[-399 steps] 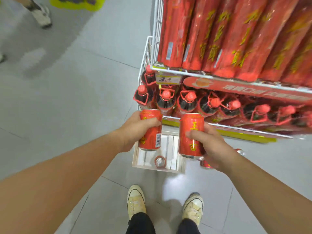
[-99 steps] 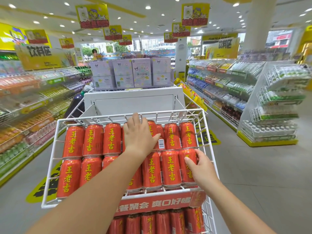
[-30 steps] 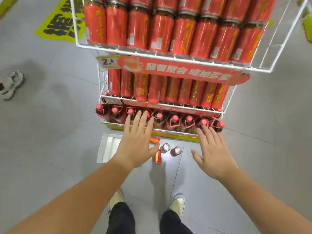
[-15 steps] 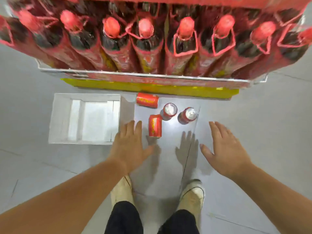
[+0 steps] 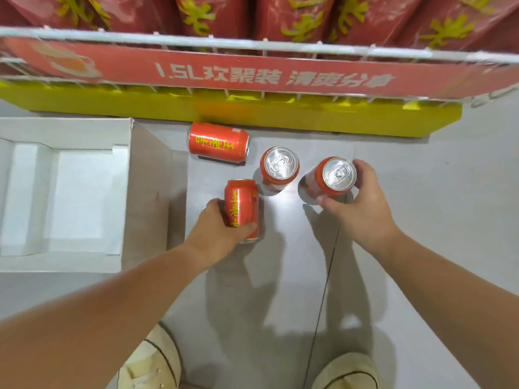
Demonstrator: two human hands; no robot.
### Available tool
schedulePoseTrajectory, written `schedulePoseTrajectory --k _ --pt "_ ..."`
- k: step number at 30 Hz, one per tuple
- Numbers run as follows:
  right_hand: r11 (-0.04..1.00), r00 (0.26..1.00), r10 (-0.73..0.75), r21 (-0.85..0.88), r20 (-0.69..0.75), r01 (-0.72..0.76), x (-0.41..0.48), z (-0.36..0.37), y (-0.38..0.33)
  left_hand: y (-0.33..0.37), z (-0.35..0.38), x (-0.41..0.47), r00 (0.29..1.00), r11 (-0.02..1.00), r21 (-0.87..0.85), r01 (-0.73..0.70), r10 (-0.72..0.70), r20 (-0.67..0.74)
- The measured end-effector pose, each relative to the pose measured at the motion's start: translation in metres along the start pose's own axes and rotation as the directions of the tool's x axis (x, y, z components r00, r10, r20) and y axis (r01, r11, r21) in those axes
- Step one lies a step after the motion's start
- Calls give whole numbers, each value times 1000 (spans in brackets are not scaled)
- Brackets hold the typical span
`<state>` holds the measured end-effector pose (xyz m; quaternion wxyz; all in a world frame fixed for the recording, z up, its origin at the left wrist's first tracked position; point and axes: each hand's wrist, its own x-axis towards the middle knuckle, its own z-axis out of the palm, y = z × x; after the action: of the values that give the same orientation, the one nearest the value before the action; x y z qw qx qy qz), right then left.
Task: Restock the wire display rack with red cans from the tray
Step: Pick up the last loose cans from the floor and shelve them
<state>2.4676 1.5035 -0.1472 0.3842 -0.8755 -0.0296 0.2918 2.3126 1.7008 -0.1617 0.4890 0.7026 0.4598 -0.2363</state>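
Several red cans are on the grey floor in front of the wire rack. My left hand grips a can lying on its side. My right hand curls round an upright can, its silver top facing me. Between them stands another upright can. A further can lies on its side near the rack's yellow base. The white cardboard tray sits on the floor at the left with no cans in it.
The rack's lowest shelf holds large red bottles behind a red banner. My two shoes show at the bottom edge. Grey floor tiles stretch to the right of the cans.
I have bent lower toward the floor. Both hands, open and hovering half a second ago, have reached the cans and closed round them: left on the lying can, right on the upright one.
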Motion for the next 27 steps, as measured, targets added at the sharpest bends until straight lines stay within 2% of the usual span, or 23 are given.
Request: schedulePoseTrajectory --k 3,7,14,23,27 --pt "993 999 0 117 -37 5 12 11 2 -1 6 5 1000 998 -59 2 -1 14" --pt "962 998 63 266 -12 -57 17 4 -3 4 4 5 999 993 -113 30 -27 28" --pt "920 968 138 333 212 -204 -17 -33 -25 18 -22 -39 1000 976 -219 4 -1 12" --pt "850 964 164 466 208 -245 -121 -97 -124 82 -85 -168 991 981 -150 -126 117 -67" --pt "735 946 142 610 291 -298 -168 -141 -191 130 -124 -230 983 962 -206 -182 171 -70"
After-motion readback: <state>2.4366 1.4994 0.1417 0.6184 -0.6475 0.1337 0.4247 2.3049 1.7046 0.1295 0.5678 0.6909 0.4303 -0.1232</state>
